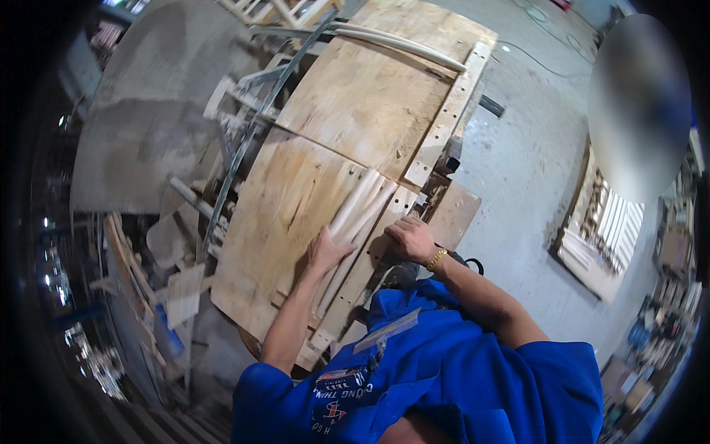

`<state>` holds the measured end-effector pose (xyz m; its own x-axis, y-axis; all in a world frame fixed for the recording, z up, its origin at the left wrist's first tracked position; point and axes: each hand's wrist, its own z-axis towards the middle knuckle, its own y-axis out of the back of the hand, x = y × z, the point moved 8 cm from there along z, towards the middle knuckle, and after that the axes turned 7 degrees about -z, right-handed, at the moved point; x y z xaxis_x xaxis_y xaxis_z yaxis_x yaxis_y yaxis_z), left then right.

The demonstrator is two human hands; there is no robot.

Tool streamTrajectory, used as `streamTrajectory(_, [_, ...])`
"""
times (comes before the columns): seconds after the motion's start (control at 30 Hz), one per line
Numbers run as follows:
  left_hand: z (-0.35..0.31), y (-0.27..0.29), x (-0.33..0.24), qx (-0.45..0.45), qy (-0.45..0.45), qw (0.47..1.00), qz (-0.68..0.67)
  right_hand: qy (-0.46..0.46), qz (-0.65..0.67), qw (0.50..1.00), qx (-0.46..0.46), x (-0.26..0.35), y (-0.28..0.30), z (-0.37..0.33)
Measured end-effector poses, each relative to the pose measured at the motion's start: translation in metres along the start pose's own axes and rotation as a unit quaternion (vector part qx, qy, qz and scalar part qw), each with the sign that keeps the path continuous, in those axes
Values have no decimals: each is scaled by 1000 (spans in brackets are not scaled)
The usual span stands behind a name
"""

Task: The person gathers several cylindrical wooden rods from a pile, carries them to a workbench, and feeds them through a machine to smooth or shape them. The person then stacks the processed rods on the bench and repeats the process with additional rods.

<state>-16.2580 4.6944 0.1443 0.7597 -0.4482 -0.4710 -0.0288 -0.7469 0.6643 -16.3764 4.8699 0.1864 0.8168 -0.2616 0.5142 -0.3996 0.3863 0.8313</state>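
A bundle of pale turned wooden rods (361,206) lies on a plywood worktop (281,214), running from the near edge toward the far right. My left hand (326,249) rests flat on the near end of the rods, fingers spread. My right hand (409,237), with a gold bracelet on the wrist, is curled over the edge of a perforated wooden strip (370,259) that runs along the worktop's right side. Both forearms come up from my blue shirt at the bottom.
A second plywood sheet (384,81) lies beyond, with a long pale curved rod (414,46) and another perforated strip (450,118). Metal framing and wood scraps (170,281) crowd the left. Stacked pale wooden parts (603,229) stand on the concrete floor at right, near another person.
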Motion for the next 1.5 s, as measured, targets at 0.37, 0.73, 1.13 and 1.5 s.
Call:
streamTrajectory(0.37, [-7, -24, 2, 419, 79, 824, -374, -417, 339, 810, 233, 51, -55, -35])
streamTrajectory(0.73, [-48, 10, -59, 274, 49, 892, -357, -462, 559, 689, 6, 73, -36, -20])
streamTrajectory(1.13, [-164, -190, -464, 441, -320, 832, -104, -219, 777, 419, -416, -96, 214, -224])
streamTrajectory(1.5, [-176, -733, -644, 683, -148, 714, -46, -365, 653, 236, -621, -401, 244, -654])
